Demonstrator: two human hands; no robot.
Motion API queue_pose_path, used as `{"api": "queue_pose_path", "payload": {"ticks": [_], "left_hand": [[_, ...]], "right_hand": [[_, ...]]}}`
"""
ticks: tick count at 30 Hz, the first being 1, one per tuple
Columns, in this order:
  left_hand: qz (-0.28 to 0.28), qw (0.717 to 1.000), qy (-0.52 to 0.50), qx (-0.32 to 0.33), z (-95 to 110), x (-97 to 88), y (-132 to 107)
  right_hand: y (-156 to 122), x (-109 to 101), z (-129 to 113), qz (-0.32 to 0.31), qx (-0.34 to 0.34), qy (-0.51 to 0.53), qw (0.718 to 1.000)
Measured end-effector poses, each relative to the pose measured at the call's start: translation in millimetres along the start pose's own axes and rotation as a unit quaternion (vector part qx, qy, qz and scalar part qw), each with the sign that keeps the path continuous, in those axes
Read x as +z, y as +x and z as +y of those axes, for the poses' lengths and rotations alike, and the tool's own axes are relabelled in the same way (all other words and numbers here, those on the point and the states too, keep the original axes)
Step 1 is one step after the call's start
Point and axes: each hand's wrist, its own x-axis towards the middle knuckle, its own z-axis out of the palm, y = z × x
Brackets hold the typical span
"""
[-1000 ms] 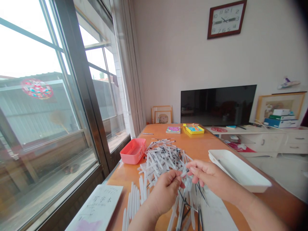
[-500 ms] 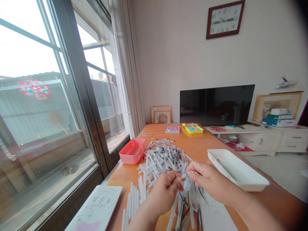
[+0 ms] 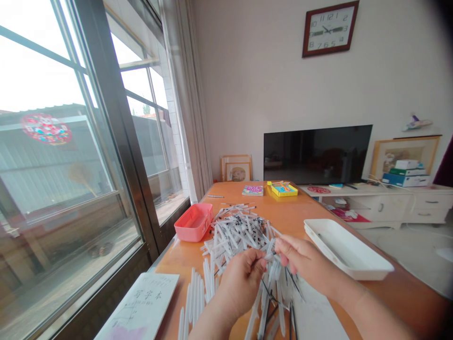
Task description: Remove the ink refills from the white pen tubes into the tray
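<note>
Over the near side of a large pile of translucent white pen parts and thin black refills [image 3: 240, 231], my two hands almost meet. My left hand [image 3: 244, 278] pinches a small translucent pen piece [image 3: 270, 257] between thumb and fingertips. From the other side, my right hand [image 3: 295, 255] has its fingers closed at the far end of the same piece, where a dark bit shows; the fingers partly hide it. Left of my left wrist, white pen barrels [image 3: 193, 295] lie side by side. More barrels and black refills [image 3: 272, 307] are scattered below my hands.
A red plastic basket [image 3: 184, 231] stands left of the pile, a white tray [image 3: 375, 272] to the right. A notebook [image 3: 148, 302] lies near left, a white sheet [image 3: 318, 314] near right. A yellow box [image 3: 285, 192] and a booklet [image 3: 253, 190] are at the far end.
My right hand has shifted slightly and a dark bit now shows between the fingertips. My left hand keeps its pinch. The whole view has moved a little.
</note>
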Motion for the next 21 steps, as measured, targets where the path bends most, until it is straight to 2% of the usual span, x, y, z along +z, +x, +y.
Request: {"api": "queue_pose_path", "payload": {"ticks": [4, 9, 15, 21], "left_hand": [[0.006, 1.000, 0.009, 0.002, 0, 1.0, -1], [0.013, 1.000, 0.024, 0.005, -2, 1.9, -2], [0.023, 1.000, 0.018, 0.000, -2, 1.3, -1], [0.027, 1.000, -0.001, -0.008, 3, -0.1, -1]], "right_hand": [[2, 4, 4, -0.013, -0.028, -0.005, 1.000], [6, 11, 14, 0.026, -0.031, -0.069, 0.997], [1, 3, 5, -0.007, -0.025, -0.027, 0.999], [1, 2, 3, -0.007, -0.007, -0.029, 1.000]]}}
